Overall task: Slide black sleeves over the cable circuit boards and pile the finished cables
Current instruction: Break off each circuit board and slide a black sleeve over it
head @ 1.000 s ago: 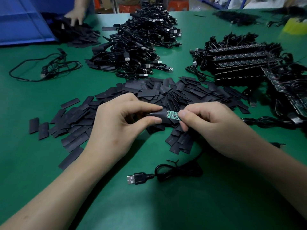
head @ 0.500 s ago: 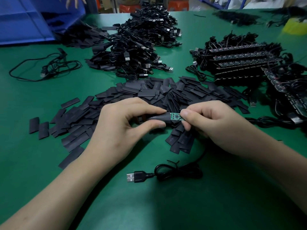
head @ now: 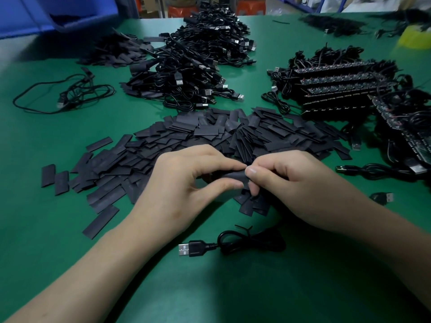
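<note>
Left grip (head: pixel 186 185) and right grip (head: pixel 293 183) pinch the sleeve (head: pixel 233 176); a skewed push could buckle or jam it.

A flat green work table (head: pixel 35 141) fills most of the view. At its far left corner sits a blue plastic bin (head: pixel 77 12), blurred. A blurred yellow object (head: pixel 415 39) lies at the far right edge. Beyond the table stand orange-red plastic stools (head: pixel 250 7).
</note>
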{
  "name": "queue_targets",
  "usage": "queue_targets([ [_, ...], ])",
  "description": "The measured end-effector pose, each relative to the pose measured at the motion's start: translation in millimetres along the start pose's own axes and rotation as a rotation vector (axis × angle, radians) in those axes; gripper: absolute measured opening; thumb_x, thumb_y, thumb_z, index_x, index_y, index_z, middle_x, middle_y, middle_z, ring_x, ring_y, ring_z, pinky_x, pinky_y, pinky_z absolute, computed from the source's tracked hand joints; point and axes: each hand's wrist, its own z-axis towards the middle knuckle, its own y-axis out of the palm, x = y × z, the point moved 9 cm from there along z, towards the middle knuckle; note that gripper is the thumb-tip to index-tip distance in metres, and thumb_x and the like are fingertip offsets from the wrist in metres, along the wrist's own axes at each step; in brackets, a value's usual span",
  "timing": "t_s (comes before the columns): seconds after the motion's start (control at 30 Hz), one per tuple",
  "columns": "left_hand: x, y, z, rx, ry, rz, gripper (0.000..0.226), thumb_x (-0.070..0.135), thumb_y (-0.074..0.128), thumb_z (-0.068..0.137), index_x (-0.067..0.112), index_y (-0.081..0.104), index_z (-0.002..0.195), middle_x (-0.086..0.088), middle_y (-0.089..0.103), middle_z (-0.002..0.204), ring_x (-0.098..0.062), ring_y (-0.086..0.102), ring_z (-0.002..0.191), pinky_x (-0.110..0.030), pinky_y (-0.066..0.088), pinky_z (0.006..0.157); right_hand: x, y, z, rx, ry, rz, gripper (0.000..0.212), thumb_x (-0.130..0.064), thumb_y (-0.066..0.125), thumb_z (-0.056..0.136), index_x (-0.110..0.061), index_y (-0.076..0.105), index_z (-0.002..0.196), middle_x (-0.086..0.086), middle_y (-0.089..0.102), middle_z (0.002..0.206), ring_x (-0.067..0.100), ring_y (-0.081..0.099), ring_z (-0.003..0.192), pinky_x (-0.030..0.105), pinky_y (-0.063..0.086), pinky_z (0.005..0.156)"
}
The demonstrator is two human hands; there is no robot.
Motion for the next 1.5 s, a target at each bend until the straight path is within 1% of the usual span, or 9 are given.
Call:
queue_targets([
  [0.17,-3,-3,1,0.043,-0.024,-0.025,0.020,0.031,0.079,0.083,0.023,0.080,0.101,0.009,0.073,0.090,-0.009,0.068,0.086,-0.022,0.052,0.078,2,-1,1,0.010,-0.030,0.080,0.034,-0.048,0.048,0.097,-0.028,0.070,0.080,-0.003,0.051,0.055,0.015,0.044,0.050,0.030,0.036,0.051],
  [0.27,-9,-5,1,0.074,-0.072,-0.072,0.019,0.028,0.080,0.081,0.023,0.080,0.100,0.010,0.074,0.091,-0.009,0.069,0.087,-0.028,0.053,0.080,2,-9,0,0.100,-0.062,0.241,0.014,-0.037,0.058,0.095,-0.026,0.067,0.096,-0.005,0.048,0.062,0.010,0.039,0.054,0.024,0.033,0.051],
  [0.33,-14,-7,0,0.089,-0.113,-0.113,0.018,0.027,0.081,0.082,0.024,0.080,0.100,0.010,0.075,0.091,-0.011,0.070,0.087,-0.028,0.053,0.081,-2,-16,-2,0.155,-0.115,0.267,0.003,-0.025,0.064,0.095,-0.025,0.065,0.098,-0.001,0.056,0.069,0.015,0.046,0.057,0.029,0.040,0.052],
  [0.43,-20,-8,0,0.097,-0.160,-0.164,0.018,0.025,0.080,0.082,0.024,0.080,0.100,0.010,0.075,0.091,-0.013,0.070,0.089,-0.026,0.053,0.082,-13,-23,-7,0.253,-0.235,0.126,0.008,-0.016,0.069,0.093,-0.024,0.068,0.091,-0.004,0.062,0.075,0.018,0.058,0.066,0.037,0.047,0.060],
  [0.6,-24,-3,-2,0.092,-0.225,-0.291,0.017,0.022,0.078,0.083,0.022,0.080,0.100,0.011,0.076,0.091,-0.009,0.071,0.089,-0.015,0.049,0.081,-25,-31,-13,0.370,-0.351,-0.095,0.003,-0.015,0.073,0.092,-0.018,0.073,0.092,-0.012,0.068,0.082,0.011,0.064,0.078,0.026,0.048,0.065],
  [0.73,-25,0,-3,0.079,-0.245,-0.325,0.017,0.023,0.077,0.084,0.023,0.079,0.101,0.010,0.076,0.093,-0.009,0.071,0.090,-0.018,0.051,0.082,-30,-32,-16,0.421,-0.412,-0.159,0.003,-0.012,0.075,0.092,-0.015,0.075,0.092,-0.007,0.071,0.087,0.006,0.065,0.084,0.019,0.048,0.074],
  [0.87,-25,2,-4,0.073,-0.254,-0.309,0.019,0.025,0.078,0.082,0.024,0.079,0.100,0.009,0.077,0.092,-0.013,0.072,0.091,-0.025,0.054,0.085,-30,-29,-16,0.413,-0.426,-0.154,0.002,-0.013,0.075,0.092,-0.015,0.075,0.092,-0.007,0.071,0.086,0.007,0.066,0.082,0.021,0.049,0.071],
  [1.23,-20,-9,-3,0.141,-0.201,-0.288,0.019,0.023,0.079,0.083,0.032,0.076,0.100,0.017,0.076,0.094,-0.003,0.072,0.090,-0.013,0.049,0.081,-20,-33,-15,0.451,-0.310,-0.028,0.008,-0.016,0.081,0.084,-0.018,0.078,0.091,-0.010,0.069,0.075,0.015,0.063,0.067,0.029,0.051,0.061],
  [1.5,-13,-7,-3,0.139,-0.143,-0.209,0.020,0.024,0.078,0.084,0.027,0.078,0.103,0.012,0.077,0.095,-0.012,0.072,0.093,-0.028,0.056,0.085,-25,-30,-18,0.474,-0.342,-0.083,0.007,-0.020,0.081,0.086,-0.017,0.078,0.091,-0.012,0.068,0.075,0.009,0.063,0.068,0.025,0.048,0.062],
])
